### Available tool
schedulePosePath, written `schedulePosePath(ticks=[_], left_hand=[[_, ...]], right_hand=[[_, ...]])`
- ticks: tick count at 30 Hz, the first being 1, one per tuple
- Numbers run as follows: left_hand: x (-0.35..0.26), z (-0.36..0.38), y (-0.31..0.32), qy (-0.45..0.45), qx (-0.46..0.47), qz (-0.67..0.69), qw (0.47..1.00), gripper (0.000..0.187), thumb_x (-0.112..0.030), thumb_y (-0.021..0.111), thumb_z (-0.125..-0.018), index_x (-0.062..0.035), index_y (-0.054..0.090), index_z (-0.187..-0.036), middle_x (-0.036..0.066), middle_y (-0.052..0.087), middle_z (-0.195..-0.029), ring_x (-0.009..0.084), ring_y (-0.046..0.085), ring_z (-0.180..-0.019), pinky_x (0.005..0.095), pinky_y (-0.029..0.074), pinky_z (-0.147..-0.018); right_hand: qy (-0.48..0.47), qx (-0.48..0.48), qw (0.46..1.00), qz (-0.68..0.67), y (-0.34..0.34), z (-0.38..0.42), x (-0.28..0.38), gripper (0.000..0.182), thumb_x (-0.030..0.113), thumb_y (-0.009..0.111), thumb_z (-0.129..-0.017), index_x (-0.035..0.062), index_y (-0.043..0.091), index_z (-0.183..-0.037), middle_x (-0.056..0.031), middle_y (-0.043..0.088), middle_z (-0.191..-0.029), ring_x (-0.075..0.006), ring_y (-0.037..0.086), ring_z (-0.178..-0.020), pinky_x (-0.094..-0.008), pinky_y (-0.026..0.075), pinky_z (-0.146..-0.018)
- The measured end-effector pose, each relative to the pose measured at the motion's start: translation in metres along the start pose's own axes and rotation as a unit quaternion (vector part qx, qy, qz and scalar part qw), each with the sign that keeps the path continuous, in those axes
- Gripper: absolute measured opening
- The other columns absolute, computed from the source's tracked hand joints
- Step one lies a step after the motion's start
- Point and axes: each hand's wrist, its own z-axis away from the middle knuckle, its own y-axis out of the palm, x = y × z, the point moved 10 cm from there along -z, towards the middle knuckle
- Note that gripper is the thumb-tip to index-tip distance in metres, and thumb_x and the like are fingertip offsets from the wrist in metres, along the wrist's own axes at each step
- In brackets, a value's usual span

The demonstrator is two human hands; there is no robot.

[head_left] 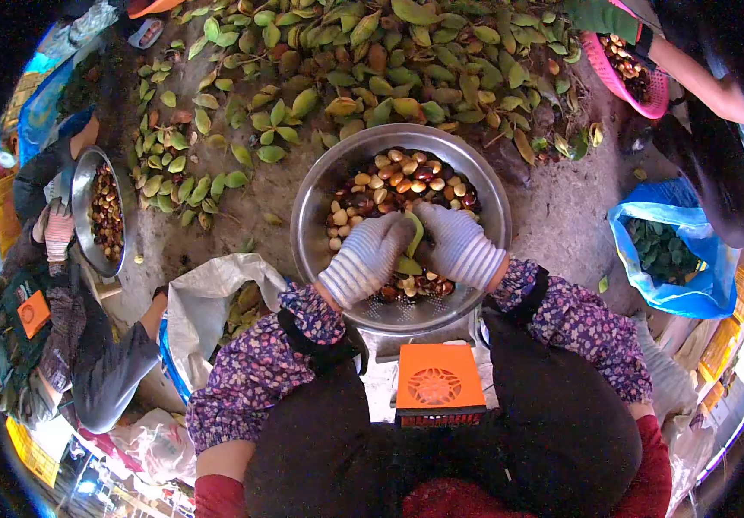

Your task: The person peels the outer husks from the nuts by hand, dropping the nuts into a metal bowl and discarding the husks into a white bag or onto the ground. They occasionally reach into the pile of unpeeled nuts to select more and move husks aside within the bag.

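Both my hands wear striped work gloves and meet over a round metal bowl point(311, 194). Between them is a green pod point(413, 235), standing roughly upright. My left hand point(370, 255) has its fingers closed against the pod's left side. From the right, my right hand point(456, 244) has its fingers bent in beside the same pod, their tips partly hidden. Brown and cream nuts point(398, 177) fill much of the bowl under and beyond my hands. Another green piece point(407, 266) lies just below the pod.
A big heap of green pods point(372, 60) spreads beyond the bowl. An open white sack point(195, 302) stands at left, a blue bag point(691, 293) at right. A co-worker with a metal bowl point(82, 194) sits at left; another person's arm point(704, 86) reaches near a pink basket point(601, 65).
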Motion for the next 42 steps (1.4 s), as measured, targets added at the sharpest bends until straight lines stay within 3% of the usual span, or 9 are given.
schedulePosePath(ticks=[8, 15, 18, 21, 25, 31, 34, 39, 42], left_hand=[[0.003, -0.004, -0.008, -0.043, -0.078, -0.115, 0.989, 0.033, -0.025, 0.053, -0.087, 0.0048, 0.056, -0.100, 0.025, 0.061, -0.090, 0.0333, 0.060, -0.085, 0.0364, 0.046, -0.075], [0.035, -0.009, 0.009, -0.101, -0.040, 0.405, 0.908, 0.033, -0.020, 0.055, -0.087, 0.0000, 0.055, -0.114, 0.007, 0.061, -0.106, 0.0150, 0.056, -0.097, 0.0266, 0.044, -0.086], [-0.018, -0.008, -0.075, 0.127, -0.154, -0.130, 0.971, 0.026, -0.010, 0.054, -0.083, -0.0031, 0.060, -0.107, 0.012, 0.063, -0.103, 0.0190, 0.059, -0.092, 0.0274, 0.046, -0.082], [-0.015, 0.011, -0.190, 0.049, -0.430, -0.128, 0.892, 0.021, -0.019, 0.064, -0.077, -0.0012, 0.063, -0.088, 0.014, 0.066, -0.082, 0.0232, 0.063, -0.074, 0.0345, 0.050, -0.070], [0.036, -0.038, -0.211, -0.058, -0.237, -0.568, 0.786, 0.030, -0.015, 0.064, -0.075, -0.0107, 0.059, -0.104, 0.016, 0.060, -0.099, 0.0327, 0.061, -0.088, 0.0404, 0.051, -0.073], [0.096, -0.072, -0.215, -0.104, -0.192, -0.605, 0.766, 0.027, -0.012, 0.049, -0.084, -0.0156, 0.056, -0.110, 0.016, 0.058, -0.092, 0.0332, 0.062, -0.081, 0.0424, 0.051, -0.070], [0.084, -0.043, -0.241, -0.037, -0.336, -0.359, 0.870, 0.037, -0.019, 0.060, -0.079, -0.0079, 0.052, -0.113, 0.017, 0.058, -0.097, 0.0353, 0.059, -0.082, 0.0370, 0.050, -0.070], [-0.052, 0.010, -0.160, 0.242, -0.169, 0.027, 0.955, 0.023, 0.002, 0.062, -0.075, -0.0021, 0.055, -0.097, 0.006, 0.057, -0.081, 0.0173, 0.057, -0.071, 0.0262, 0.046, -0.063], [-0.013, -0.004, -0.097, -0.011, -0.029, 0.413, 0.910, 0.025, -0.022, 0.051, -0.088, -0.0025, 0.055, -0.103, 0.003, 0.058, -0.090, 0.0104, 0.055, -0.077, 0.0234, 0.045, -0.064]], right_hand=[[0.033, 0.048, 0.998, 0.013, 0.012, 0.012, -0.002, 0.061, 0.004, 0.064, -0.062, -0.0080, 0.041, -0.118, -0.0272, 0.056, -0.103, -0.0372, 0.059, -0.091, -0.0395, 0.049, -0.079], [0.007, -0.035, 0.999, 0.038, -0.011, 0.005, 0.016, 0.048, -0.002, 0.059, -0.066, -0.0041, 0.047, -0.113, -0.0261, 0.047, -0.114, -0.0415, 0.055, -0.091, -0.0425, 0.048, -0.077], [-0.046, -0.179, 0.961, -0.207, -0.047, 0.010, 0.018, 0.033, 0.001, 0.057, -0.079, 0.0005, 0.052, -0.112, -0.0179, 0.059, -0.099, -0.0297, 0.059, -0.092, -0.0328, 0.046, -0.081], [0.010, -0.151, 0.950, -0.274, -0.048, 0.012, -0.004, 0.025, 0.006, 0.055, -0.084, 0.0009, 0.055, -0.108, -0.0166, 0.062, -0.096, -0.0282, 0.060, -0.091, -0.0333, 0.046, -0.081], [0.084, -0.087, 0.962, -0.245, -0.017, 0.013, -0.023, 0.023, 0.006, 0.054, -0.084, -0.0006, 0.056, -0.106, -0.0160, 0.062, -0.096, -0.0266, 0.060, -0.091, -0.0341, 0.047, -0.081], [0.086, -0.034, 0.951, -0.295, -0.012, 0.013, -0.011, 0.022, 0.006, 0.055, -0.084, -0.0022, 0.056, -0.105, -0.0148, 0.063, -0.092, -0.0219, 0.060, -0.086, -0.0313, 0.046, -0.080], [0.069, -0.040, 0.965, -0.249, -0.016, 0.011, -0.018, 0.021, 0.008, 0.054, -0.085, -0.0012, 0.057, -0.103, -0.0138, 0.063, -0.091, -0.0202, 0.059, -0.085, -0.0305, 0.046, -0.079], [0.048, -0.044, 0.946, -0.318, -0.039, 0.002, 0.006, 0.024, 0.013, 0.051, -0.085, 0.0000, 0.055, -0.105, -0.0043, 0.057, -0.086, -0.0097, 0.051, -0.078, -0.0235, 0.043, -0.069], [0.003, -0.109, 0.951, -0.288, -0.063, -0.002, 0.024, 0.033, 0.018, 0.059, -0.084, 0.0001, 0.052, -0.110, -0.0127, 0.060, -0.097, -0.0197, 0.056, -0.090, -0.0309, 0.045, -0.079]])
